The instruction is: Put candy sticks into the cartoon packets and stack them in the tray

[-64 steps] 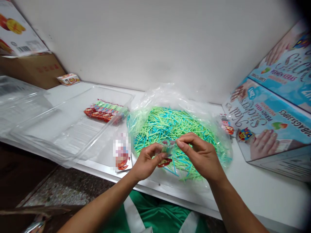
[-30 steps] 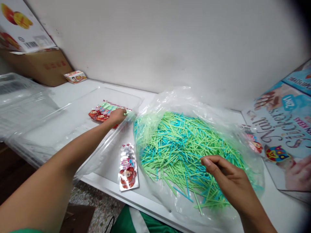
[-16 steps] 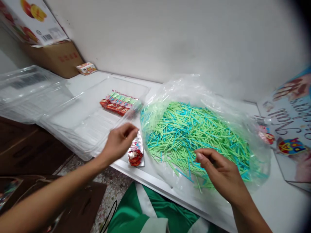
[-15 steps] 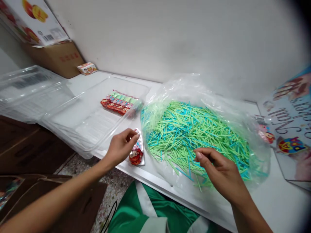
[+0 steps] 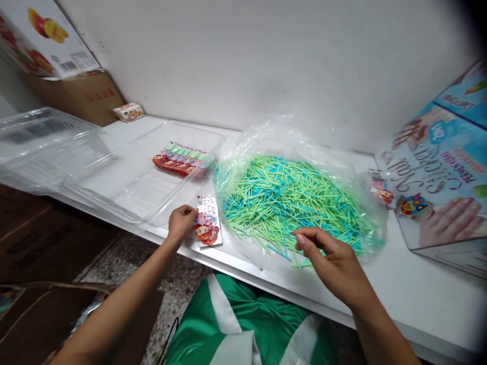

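Observation:
Small printed packets (image 5: pixel 207 225) with red cartoon figures lie overlapped on a white card-like piece near the table's front edge. At their left side, my left hand (image 5: pixel 181 221) is closed, its fingertips pinching the edge of a packet. Over the near right part of a heap of thin green and blue sticks (image 5: pixel 292 195), my right hand (image 5: pixel 329 256) holds thumb and forefinger together; whatever is between them, if anything, does not show. A clear plastic bag (image 5: pixel 262 137) lies spread around and under the sticks.
Left of the bag, a clear plastic tray (image 5: pixel 110 177) holds a row of similar packets (image 5: pixel 182 159). More clear containers (image 5: pixel 41 147) overhang the table's left edge. Cartons (image 5: pixel 72 96) stand at the back left, a Nail Stickers box (image 5: pixel 445 177) at the right.
My left hand has moved from above the packets to their left edge, uncovering them. My right hand stays over the sticks, still pinched. The view has shifted slightly right.

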`<state>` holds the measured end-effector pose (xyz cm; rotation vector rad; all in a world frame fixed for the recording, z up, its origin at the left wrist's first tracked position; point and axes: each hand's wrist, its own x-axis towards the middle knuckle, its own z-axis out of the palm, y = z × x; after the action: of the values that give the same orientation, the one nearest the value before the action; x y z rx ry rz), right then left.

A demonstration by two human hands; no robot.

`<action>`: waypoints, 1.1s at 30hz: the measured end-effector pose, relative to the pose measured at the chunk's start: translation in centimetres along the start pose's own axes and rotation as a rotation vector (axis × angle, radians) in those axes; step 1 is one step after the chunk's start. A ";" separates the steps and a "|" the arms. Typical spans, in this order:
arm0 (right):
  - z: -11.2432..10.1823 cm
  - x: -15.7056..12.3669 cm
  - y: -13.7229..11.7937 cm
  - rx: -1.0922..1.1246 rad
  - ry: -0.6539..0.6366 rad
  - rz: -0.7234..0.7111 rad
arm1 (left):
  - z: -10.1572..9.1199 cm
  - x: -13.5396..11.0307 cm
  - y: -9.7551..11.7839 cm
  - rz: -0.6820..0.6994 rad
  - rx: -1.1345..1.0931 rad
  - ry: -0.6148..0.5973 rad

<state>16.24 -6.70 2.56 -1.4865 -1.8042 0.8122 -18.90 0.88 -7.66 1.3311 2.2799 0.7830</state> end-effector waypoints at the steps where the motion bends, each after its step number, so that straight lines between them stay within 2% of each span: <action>1: 0.0 -0.1 0.0 -0.004 -0.006 0.000 | -0.1 -0.1 -0.2 0.010 -0.011 0.010; 6: 0.9 -0.5 0.1 -0.018 -0.039 -0.047 | -1.5 -1.4 0.1 0.054 -0.062 0.084; 8: 2.1 -0.5 -0.1 0.015 -0.046 -0.029 | -2.3 -3.2 1.3 0.090 -0.186 0.124; 10: 3.8 -0.6 -0.5 0.103 -0.060 0.033 | -3.0 -5.9 3.2 0.126 -0.421 0.117; 12: 5.8 -0.6 -1.0 0.243 -0.101 0.095 | -3.3 -9.0 5.5 0.119 -0.632 -0.006; 14: 7.4 -0.5 -1.4 0.393 -0.209 0.109 | -3.2 -11.7 7.5 0.088 -0.729 -0.185; 17: 8.3 -0.2 -1.8 0.454 -0.325 0.106 | -2.3 -13.6 9.7 0.005 -0.853 -0.384; 21: 7.3 -0.2 -2.1 0.361 -0.373 0.063 | -1.1 -13.2 11.1 -0.151 -1.039 -0.664; 23: 6.4 -0.2 -2.0 0.324 -0.400 0.037 | -0.8 -12.9 11.4 -0.215 -1.051 -0.717; 25: 5.5 0.0 -1.6 0.222 -0.446 0.014 | -0.7 -12.8 11.5 -0.268 -1.035 -0.688; 27: 4.3 0.5 -0.5 0.007 -0.467 0.021 | -0.6 -12.6 11.2 -0.289 -1.000 -0.645; 28: 3.7 0.9 0.3 -0.174 -0.440 0.044 | -0.5 -12.6 11.0 -0.294 -0.984 -0.632; 29: 3.2 1.3 1.1 -0.255 -0.396 0.075 | -0.5 -12.6 10.8 -0.303 -0.972 -0.620; 33: 2.0 3.3 3.9 -0.471 -0.322 0.155 | -0.2 -12.5 10.3 -0.368 -0.941 -0.589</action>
<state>16.44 -2.91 -1.40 -1.8971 -2.2546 0.7668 -6.29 -6.07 -0.35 0.5610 1.3252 0.9749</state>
